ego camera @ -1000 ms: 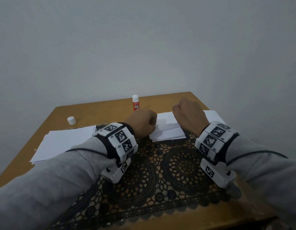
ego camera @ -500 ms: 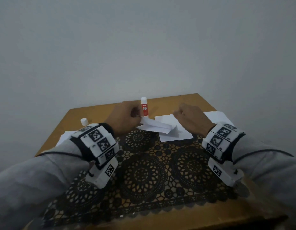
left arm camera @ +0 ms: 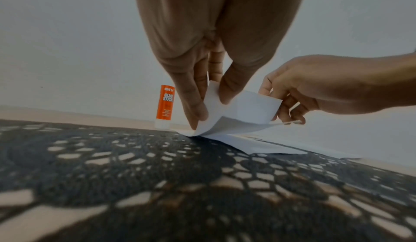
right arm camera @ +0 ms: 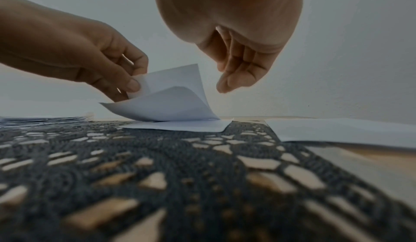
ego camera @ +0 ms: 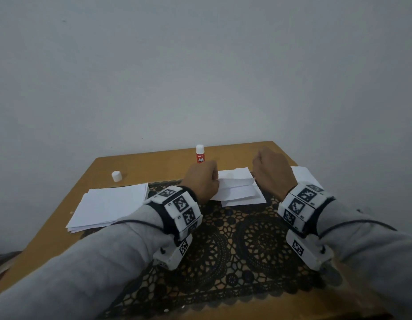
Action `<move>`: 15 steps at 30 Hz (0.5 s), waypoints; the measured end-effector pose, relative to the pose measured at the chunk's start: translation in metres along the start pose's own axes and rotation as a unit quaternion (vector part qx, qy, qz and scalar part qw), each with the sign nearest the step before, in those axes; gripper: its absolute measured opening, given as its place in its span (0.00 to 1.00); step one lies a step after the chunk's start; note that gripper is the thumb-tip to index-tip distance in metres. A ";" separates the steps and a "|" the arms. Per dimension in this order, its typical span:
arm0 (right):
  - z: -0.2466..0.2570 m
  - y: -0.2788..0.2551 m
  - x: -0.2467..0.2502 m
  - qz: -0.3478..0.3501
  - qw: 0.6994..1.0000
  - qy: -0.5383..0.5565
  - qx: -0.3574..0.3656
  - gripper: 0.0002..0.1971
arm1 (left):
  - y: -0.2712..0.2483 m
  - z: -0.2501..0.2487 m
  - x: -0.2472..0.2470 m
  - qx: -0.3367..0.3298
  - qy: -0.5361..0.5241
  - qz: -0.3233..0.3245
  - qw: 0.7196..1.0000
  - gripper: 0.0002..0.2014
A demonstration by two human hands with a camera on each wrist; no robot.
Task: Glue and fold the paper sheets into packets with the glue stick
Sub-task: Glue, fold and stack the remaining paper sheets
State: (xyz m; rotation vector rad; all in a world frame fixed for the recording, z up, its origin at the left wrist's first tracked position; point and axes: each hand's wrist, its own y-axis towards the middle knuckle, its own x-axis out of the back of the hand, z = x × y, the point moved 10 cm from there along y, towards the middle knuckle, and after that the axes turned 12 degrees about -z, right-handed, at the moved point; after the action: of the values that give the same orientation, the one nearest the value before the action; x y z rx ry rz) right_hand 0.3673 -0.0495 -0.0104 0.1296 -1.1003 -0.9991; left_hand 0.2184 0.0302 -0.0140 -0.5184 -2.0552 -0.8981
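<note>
A folded white paper sheet lies at the far edge of the black lace mat, between my hands. Its upper flap curls up off the lower layer. My left hand pinches the flap's left edge between thumb and forefinger. My right hand hovers just beside the flap's right edge, fingers loosely curled, and a gap shows between the thumb and the paper in the right wrist view. The uncapped red glue stick stands upright behind my left hand.
A stack of white sheets lies on the wooden table to the left. The white cap sits behind that stack. More paper lies behind my right wrist. A grey wall rises just past the table's far edge.
Half a second ago my left hand held the paper lifted off to the left near the glue stick. It has brought the paper back to the right, between both hands.
</note>
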 end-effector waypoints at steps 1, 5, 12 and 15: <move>-0.003 0.000 -0.003 0.014 1.000 -0.012 -0.009 0.09 | 0.002 0.000 -0.002 0.004 0.006 0.004 1.000 0.03; 0.001 -0.004 -0.005 0.046 0.998 0.029 -0.032 0.07 | 0.004 0.003 -0.012 0.018 0.010 0.029 0.999 0.04; 0.012 -0.018 -0.011 0.119 0.980 0.140 -0.070 0.07 | 0.002 0.001 -0.014 0.009 0.013 0.042 0.999 0.04; 0.011 -0.022 -0.020 0.161 0.976 0.125 -0.075 0.08 | 0.000 0.001 -0.011 0.002 0.009 0.039 0.999 0.04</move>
State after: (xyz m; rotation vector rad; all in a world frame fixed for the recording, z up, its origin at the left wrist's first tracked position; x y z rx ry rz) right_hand 0.3436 -0.0436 -0.0307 -0.0459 -0.7825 -0.7472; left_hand 0.2242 0.0301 -0.0231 -0.5829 -2.0050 -0.8493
